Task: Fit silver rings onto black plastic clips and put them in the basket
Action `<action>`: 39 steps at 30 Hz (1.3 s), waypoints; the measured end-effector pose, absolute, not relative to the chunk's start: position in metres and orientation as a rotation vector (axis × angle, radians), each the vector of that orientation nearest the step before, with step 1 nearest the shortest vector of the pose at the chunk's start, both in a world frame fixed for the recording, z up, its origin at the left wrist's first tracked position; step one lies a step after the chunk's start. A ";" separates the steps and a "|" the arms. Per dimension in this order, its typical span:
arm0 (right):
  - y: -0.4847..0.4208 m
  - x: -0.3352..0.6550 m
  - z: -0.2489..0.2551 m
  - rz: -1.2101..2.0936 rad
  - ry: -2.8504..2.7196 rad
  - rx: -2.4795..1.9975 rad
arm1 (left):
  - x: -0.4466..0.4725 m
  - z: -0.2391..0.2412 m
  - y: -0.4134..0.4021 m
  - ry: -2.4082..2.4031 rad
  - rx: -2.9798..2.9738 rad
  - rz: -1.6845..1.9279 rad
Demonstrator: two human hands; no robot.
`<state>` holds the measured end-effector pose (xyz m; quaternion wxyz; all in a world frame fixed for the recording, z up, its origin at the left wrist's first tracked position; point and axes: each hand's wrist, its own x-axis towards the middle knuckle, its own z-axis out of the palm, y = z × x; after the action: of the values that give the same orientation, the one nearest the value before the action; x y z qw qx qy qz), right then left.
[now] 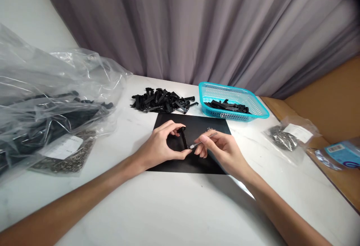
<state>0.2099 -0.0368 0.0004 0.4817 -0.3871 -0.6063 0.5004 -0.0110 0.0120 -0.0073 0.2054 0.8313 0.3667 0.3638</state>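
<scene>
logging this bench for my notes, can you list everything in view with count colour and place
table: one, white, under everything
curtain: one, grey, behind the table
mat: one, black, table centre
parts pile: many pieces, black, behind the mat
basket: one, teal, right of the pile, black pieces inside
large bags: count unclear, clear, far left, dark parts inside
small bag: one, clear, grey metal bits, right of the mat
cardboard box: one, brown, far right
packet: one, blue, on the cardboard
black part: one, over the mat
metal tool: one, silver, thin, tip at the black part
left hand: pinches the black part
right hand: holds the metal tool
</scene>
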 end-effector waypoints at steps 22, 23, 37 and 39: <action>-0.034 0.214 0.000 1.368 -1.498 -0.828 | -0.007 -0.005 0.008 1.020 2.245 1.081; -0.035 0.213 0.000 1.369 -1.496 -0.830 | -0.007 -0.005 0.007 1.013 2.254 1.081; -0.031 0.226 0.013 0.719 -1.533 -1.079 | -0.007 -0.003 0.012 0.997 2.187 0.971; -0.029 0.231 0.014 0.684 -1.507 -1.080 | -0.006 -0.003 0.011 0.993 2.184 0.960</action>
<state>0.2315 -0.0289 0.0145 0.5504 -0.4561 -0.6367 0.2892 -0.0065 0.0114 -0.0034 0.2753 0.8124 0.3696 0.3571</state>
